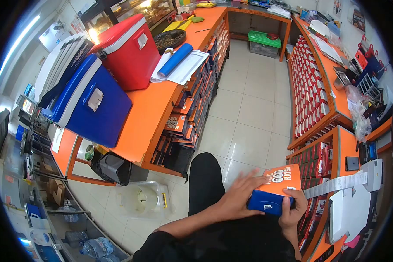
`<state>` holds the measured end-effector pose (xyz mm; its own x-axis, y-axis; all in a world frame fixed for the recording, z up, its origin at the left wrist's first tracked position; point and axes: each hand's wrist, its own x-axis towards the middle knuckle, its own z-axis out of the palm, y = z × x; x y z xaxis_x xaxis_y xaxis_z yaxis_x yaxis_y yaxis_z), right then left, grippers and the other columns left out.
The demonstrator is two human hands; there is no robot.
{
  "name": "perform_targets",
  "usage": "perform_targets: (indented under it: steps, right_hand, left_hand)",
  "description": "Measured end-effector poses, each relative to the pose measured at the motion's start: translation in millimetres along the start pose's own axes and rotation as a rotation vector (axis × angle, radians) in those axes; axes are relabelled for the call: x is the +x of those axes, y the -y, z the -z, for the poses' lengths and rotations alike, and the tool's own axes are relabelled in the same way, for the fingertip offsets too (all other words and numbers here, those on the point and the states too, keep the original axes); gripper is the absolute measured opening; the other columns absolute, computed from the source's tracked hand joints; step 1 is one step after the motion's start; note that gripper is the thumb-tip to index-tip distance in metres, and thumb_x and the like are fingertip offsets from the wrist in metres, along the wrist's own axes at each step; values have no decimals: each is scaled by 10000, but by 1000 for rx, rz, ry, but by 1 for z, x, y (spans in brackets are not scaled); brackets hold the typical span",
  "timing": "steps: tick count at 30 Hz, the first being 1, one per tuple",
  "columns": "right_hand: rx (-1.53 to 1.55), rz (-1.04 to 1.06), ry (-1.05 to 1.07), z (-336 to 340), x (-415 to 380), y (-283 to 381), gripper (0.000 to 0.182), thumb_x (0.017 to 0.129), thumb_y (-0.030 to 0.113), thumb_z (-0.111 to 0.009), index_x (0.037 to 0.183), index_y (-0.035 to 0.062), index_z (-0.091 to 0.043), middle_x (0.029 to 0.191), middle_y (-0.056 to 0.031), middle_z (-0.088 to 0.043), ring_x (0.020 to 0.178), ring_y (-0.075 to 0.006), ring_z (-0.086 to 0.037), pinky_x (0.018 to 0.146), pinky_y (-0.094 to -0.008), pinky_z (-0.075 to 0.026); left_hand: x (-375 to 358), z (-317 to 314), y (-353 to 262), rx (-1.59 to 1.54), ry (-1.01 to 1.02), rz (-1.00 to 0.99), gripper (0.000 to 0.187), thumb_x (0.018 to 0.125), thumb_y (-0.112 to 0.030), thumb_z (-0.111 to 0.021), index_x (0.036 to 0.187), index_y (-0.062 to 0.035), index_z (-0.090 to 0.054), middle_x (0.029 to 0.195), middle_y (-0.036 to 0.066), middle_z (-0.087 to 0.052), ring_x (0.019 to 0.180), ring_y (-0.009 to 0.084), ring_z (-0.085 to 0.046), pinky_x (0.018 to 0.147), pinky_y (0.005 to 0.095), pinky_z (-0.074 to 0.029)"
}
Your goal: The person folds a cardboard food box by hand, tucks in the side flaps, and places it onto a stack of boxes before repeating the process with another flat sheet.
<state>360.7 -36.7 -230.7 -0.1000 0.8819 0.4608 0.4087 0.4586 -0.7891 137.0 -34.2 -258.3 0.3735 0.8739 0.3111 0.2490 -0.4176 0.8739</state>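
An orange and blue cardboard food box [268, 202] with "KATSU" printed on its orange face is held in front of my body. My right hand [292, 212] grips its right side, with the thumb across the front and fingers around the edge. Against the left side lies my left hand [233, 198], its thumb low by the blue panel and its fingers, slightly blurred, at the orange top edge. A long strip of printed labels [336, 185] runs from a white printer [373, 175] toward the box, passing just behind my right hand.
Blue [89, 102] and red [129, 54] coolers stand on the orange counter [150, 111] at left. Folded boxes fill the shelves below it and the right rack [310, 87]. A clear plastic bin [142, 201] sits on the floor; a phone [352, 163] lies at right.
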Motion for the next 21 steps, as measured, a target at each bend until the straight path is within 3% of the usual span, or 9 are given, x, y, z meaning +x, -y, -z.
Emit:
perform_targets:
  steps: [1,7,9,11,13,15,17,19,21]
  right_hand:
    - [-1,0,-3,-1,0,1,164,876,72,-649,1017,-7,-676,957,-202,-676,874,-300,-672,801,-363,-510]
    - [11,-24,126,0,9,8,233,905,174,-690,1052,-6,-675,969,-191,-677,905,-320,-667,819,-381,-513]
    - [-95,-50,313,13,15,8,431,962,344,-652,1199,-16,-654,1129,-210,-653,1085,-339,-628,912,-415,-489]
    - [-172,65,191,18,20,-1,516,993,408,-588,1275,-23,-619,1223,-215,-614,1175,-339,-581,970,-424,-456]
    - [-249,180,68,25,21,-12,602,1024,472,-525,1351,-31,-584,1317,-219,-575,1264,-340,-535,1028,-433,-424]
    - [-254,14,-176,37,21,-24,641,1061,482,-422,1412,-41,-538,1424,-214,-502,1337,-323,-480,1094,-438,-373]
    - [-147,-113,-158,42,17,-35,593,1072,444,-417,1391,-36,-554,1414,-199,-527,1322,-311,-496,1119,-422,-357]
    - [523,-303,-60,38,7,-45,524,1069,390,-439,1366,-18,-579,1408,-170,-543,1292,-297,-529,1105,-394,-378]
    - [604,-336,-28,31,-14,-56,488,1057,349,-480,1377,-6,-575,1419,-157,-552,1274,-287,-557,1100,-395,-407]
  left_hand:
    - [0,3,-2,316,-9,2,886,765,-266,-881,1502,-140,-407,1477,137,-491,1473,368,-371,1232,527,-280]
    - [4,-6,-2,335,-26,-274,761,714,-288,-895,1393,-122,-593,1420,105,-573,1290,325,-560,1103,481,-430]
    - [2,-1,5,354,-65,-260,775,712,-302,-899,1398,-113,-593,1407,102,-584,1254,324,-571,1076,471,-441]
    - [0,8,8,374,-103,-238,789,711,-315,-903,1404,-104,-592,1393,98,-595,1218,322,-582,1049,461,-451]
    - [-1,18,9,72,-242,-94,775,746,-298,-886,1422,-83,-575,1387,121,-594,1229,355,-562,1070,444,-422]
    - [-6,15,23,-39,-270,-39,795,803,-351,-869,1444,-57,-501,1363,125,-592,1237,314,-564,1075,421,-419]
    - [-9,6,32,-632,-450,76,791,879,-414,-814,1457,-58,-407,1330,114,-583,1242,240,-556,1087,398,-411]
    - [-13,1,39,-669,-430,111,714,951,-474,-722,1432,-84,-366,1290,88,-577,1227,184,-549,1055,362,-440]
    - [-14,-10,46,-993,-510,269,575,1006,-464,-646,1395,-110,-415,1260,60,-586,1189,155,-568,1012,335,-477]
